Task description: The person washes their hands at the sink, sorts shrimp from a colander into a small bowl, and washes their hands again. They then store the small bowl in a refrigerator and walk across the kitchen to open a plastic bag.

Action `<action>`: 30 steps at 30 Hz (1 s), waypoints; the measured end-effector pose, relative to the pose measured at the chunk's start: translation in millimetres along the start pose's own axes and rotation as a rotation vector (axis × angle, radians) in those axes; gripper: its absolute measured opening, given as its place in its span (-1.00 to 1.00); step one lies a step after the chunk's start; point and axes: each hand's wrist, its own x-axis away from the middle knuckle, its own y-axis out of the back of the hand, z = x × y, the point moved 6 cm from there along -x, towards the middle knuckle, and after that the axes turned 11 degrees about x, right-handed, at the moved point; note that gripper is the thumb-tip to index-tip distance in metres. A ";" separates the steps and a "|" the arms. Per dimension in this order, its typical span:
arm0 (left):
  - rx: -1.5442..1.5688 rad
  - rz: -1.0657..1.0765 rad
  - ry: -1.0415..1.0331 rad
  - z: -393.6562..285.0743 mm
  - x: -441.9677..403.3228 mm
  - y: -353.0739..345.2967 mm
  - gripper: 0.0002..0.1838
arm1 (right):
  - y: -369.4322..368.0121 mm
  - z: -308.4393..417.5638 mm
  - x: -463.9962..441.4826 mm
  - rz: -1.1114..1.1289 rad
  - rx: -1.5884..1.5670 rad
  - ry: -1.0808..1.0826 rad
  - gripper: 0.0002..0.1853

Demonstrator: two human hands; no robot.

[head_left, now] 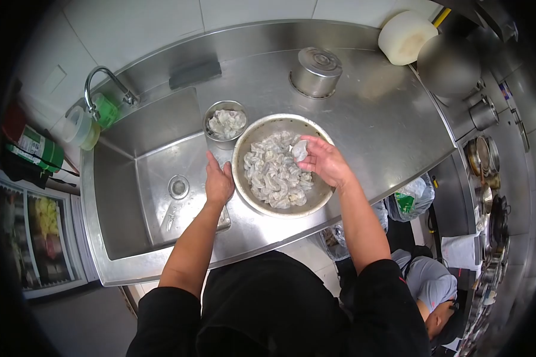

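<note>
A: What's the biggest thing there?

B: The desk point(381, 131), in steel, with a sink point(152, 160) let into its left part.

A: And the containers?

B: Largest is the basin point(323, 193), round and wide, standing on the desk just right of the sink. It holds a heap of shrimp point(277, 172), grey and glossy, covering most of its floor; some inner wall shows at the right front.

A: Next down?

B: The pot point(315, 80), farther back on the desk and apart from the basin. Its ringed flat end faces up; its inside is hidden.

A: Anything smaller?

B: The bowl point(223, 143), metal too, near the sink's right edge and just behind the basin's left side. More shrimp sit in it, piled near the rim. I can't tell if bowl and basin touch.

A: Where are the person's hands?

B: The left hand point(218, 180) is on the near side of the bowl, between sink and basin. Its fingers are extended, thumb apart, gripping nothing that I can see. Whether it touches the basin, I can't tell.

A: And the other?

B: The right hand point(326, 162) is over the basin's right side, thumb and fingertips pinching one shrimp point(300, 150).

A: That's the smallest?

B: Yes, pale and held at the heap's right edge.
</note>
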 end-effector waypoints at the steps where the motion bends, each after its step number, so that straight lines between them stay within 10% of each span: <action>1: -0.003 -0.002 -0.004 0.8 0.1 -0.2 -0.19 | -2.2 0.3 1.5 -0.035 0.004 -0.008 -0.56; 17: 0.022 -0.021 0.003 -1.8 1.3 3.3 -0.18 | 13.5 20.6 -3.4 -0.272 0.116 0.197 -0.63; 23: 0.024 -0.020 -0.002 -1.7 1.2 2.7 -0.19 | -16.7 16.9 -16.2 -0.078 1.167 0.082 -0.54; 26: 0.024 -0.027 -0.004 -1.0 1.5 1.9 -0.20 | -29.3 11.2 -32.1 -0.393 1.552 0.531 -0.53; 30: 0.034 -0.026 -0.013 0.0 1.2 2.7 -0.20 | -33.1 4.8 -51.6 -0.407 1.524 0.179 -0.61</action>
